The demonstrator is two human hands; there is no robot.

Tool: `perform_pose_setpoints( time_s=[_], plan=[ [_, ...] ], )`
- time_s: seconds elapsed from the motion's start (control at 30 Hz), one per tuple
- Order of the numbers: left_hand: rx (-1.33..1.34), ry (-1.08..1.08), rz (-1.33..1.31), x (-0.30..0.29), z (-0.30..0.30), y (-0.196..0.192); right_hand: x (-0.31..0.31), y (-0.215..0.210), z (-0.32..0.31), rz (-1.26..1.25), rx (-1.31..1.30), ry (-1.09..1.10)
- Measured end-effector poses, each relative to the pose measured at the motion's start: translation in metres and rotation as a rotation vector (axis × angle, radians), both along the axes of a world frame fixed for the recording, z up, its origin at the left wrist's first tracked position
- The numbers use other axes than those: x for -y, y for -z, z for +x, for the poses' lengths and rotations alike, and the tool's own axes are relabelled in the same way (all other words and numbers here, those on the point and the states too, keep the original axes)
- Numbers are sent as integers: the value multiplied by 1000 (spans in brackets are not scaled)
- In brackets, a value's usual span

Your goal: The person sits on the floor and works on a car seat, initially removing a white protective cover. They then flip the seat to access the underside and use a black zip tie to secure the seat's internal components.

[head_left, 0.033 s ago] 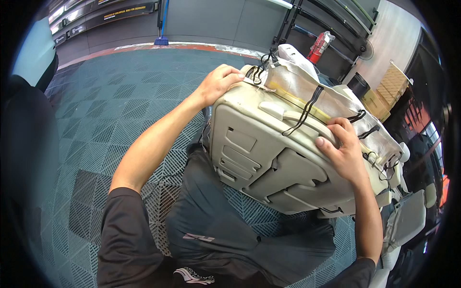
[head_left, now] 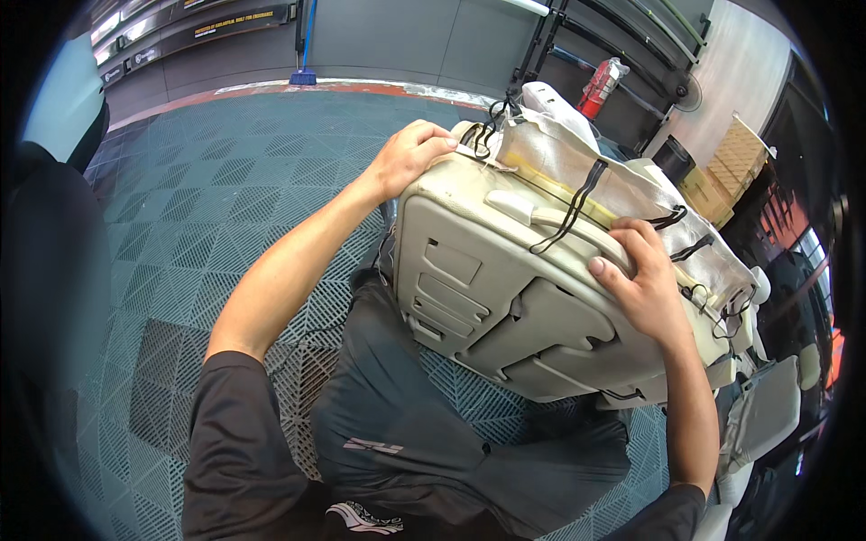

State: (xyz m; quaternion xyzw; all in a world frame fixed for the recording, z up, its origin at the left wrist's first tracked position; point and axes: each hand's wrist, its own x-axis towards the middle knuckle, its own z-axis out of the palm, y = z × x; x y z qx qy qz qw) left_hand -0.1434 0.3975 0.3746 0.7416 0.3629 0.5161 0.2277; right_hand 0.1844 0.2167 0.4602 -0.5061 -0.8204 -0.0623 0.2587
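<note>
A beige car seat (head_left: pixel 451 234) leans in front of me, its hard plastic back panel facing me. My left hand (head_left: pixel 410 160) is curled over the seat's upper left corner, beside the edge of the loose cover. My right hand (head_left: pixel 645 284) grips the top edge further right, with the thumb on the panel side and the fingers bent over the rim. The pale seat cover (head_left: pixel 568 149) is peeled back along the far side. Black elastic loops (head_left: pixel 577 207) hang from it, one of them over the panel edge. The fingertips of my right hand are partly hidden behind the edge.
Patterned grey-green floor tiles (head_left: pixel 234 207) surround my legs. More grey seats (head_left: pixel 767 410) stand at the right. Behind are cardboard boxes (head_left: pixel 722 176), a black cylinder (head_left: pixel 673 160), a red fire extinguisher (head_left: pixel 600 90) and a wall rack of rolls. A blue broom (head_left: pixel 304 77) leans on the far wall.
My right hand has shifted very slightly left along the seat's edge. My left hand and the seat look unmoved.
</note>
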Motion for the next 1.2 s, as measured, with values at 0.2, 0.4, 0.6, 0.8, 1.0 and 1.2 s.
perform_pose_setpoints(
  time_s=[0.2,0.4,0.6,0.8,1.0,1.2],
  plan=[
    [42,-31,-37,5,5,-12,-6,-8,-7,-121,73,108],
    [77,-76,-71,-9,7,-15,-15,-13,-29,-138,36,-6],
    [277,60,-144,-26,12,-4,-61,-41,-107,-326,-86,-196],
    [748,502,-207,-38,14,37,-132,-46,-164,-424,311,-79],
    [630,237,-44,-15,9,82,-149,-60,-193,-790,101,252],
    [868,377,-26,-7,21,102,-166,-51,-209,-901,-164,336]
  ],
)
